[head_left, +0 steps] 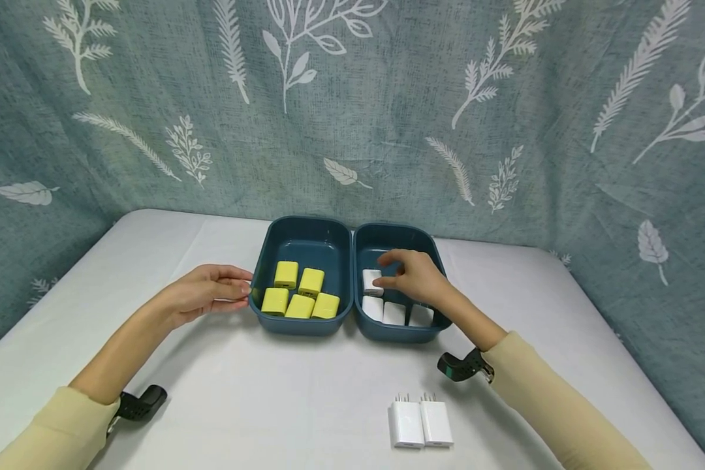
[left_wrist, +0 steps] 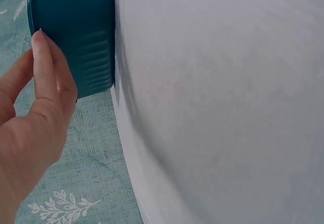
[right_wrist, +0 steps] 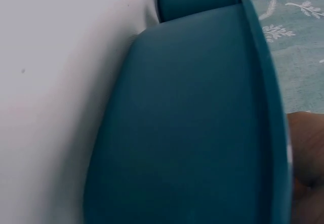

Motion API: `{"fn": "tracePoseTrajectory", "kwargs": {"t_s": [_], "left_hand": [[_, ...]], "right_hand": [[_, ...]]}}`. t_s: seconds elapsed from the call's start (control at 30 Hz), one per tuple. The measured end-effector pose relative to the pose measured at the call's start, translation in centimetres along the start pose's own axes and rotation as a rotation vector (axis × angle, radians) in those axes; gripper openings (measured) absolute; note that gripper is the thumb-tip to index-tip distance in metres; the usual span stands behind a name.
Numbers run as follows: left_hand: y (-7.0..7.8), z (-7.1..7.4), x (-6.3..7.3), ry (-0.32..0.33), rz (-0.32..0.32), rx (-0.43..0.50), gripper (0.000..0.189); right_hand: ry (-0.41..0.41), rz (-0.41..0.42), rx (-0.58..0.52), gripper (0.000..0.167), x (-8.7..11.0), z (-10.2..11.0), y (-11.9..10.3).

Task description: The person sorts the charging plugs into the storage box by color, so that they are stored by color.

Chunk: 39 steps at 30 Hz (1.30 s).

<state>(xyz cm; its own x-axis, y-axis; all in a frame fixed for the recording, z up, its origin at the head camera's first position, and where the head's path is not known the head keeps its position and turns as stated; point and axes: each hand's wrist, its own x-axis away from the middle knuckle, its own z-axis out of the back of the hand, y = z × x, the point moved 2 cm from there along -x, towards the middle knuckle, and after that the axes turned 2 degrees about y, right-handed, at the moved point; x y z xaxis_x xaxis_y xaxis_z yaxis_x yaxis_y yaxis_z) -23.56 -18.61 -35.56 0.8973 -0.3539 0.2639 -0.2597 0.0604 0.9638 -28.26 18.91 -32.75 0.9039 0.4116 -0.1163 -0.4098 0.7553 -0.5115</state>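
In the head view my left hand [head_left: 211, 290] touches the left rim of the left blue bin [head_left: 302, 326] with its fingertips; the left wrist view shows the thumb and fingers by that bin's ribbed wall [left_wrist: 93, 62]. Several yellow charger plugs [head_left: 299, 307] lie in its front half. My right hand [head_left: 417, 277] reaches over the right blue bin [head_left: 399, 333], thumb and index finger spread apart beside a white charger plug [head_left: 372, 279]. A row of other white plugs [head_left: 394, 313] lies along the front wall. In the right wrist view the bin's wall [right_wrist: 187, 117] hides most of this hand.
Two more white charger plugs [head_left: 422, 424] lie side by side on the white tablecloth [head_left: 305, 398], prongs pointing away from me. Both bins stand next to each other near the table's back edge. Behind them hangs a leaf-patterned curtain [head_left: 388, 150].
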Motion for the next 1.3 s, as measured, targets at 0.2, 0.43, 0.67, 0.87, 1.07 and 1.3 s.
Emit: {"fn": "tracePoseTrajectory", "kwargs": {"t_s": [0.2,0.43,0.67,0.87,1.07,1.3], "left_hand": [[0.0,0.0,0.0,-0.006,-0.002,-0.002,0.046],[0.0,0.0,0.1,-0.012,0.002,-0.014,0.047],[0.2,0.0,0.2,-0.014,0.001,-0.019,0.047],[0.2,-0.1,0.0,-0.018,0.000,-0.017,0.046],[0.3,-0.1,0.1,-0.021,0.001,-0.022,0.047],[0.4,-0.2,0.3,-0.027,-0.003,-0.016,0.047]], "right_hand": [[0.028,0.038,-0.025,0.046,1.2,0.8,-0.1],[0.055,0.076,-0.060,0.043,3.3,1.9,-0.5],[0.081,0.111,-0.053,0.042,6.1,2.9,-1.3],[0.111,0.141,-0.044,0.040,9.3,4.0,-2.0],[0.117,0.196,-0.023,0.040,12.5,4.8,-2.6],[0.139,0.282,-0.039,0.041,15.0,4.6,-3.5]]}}
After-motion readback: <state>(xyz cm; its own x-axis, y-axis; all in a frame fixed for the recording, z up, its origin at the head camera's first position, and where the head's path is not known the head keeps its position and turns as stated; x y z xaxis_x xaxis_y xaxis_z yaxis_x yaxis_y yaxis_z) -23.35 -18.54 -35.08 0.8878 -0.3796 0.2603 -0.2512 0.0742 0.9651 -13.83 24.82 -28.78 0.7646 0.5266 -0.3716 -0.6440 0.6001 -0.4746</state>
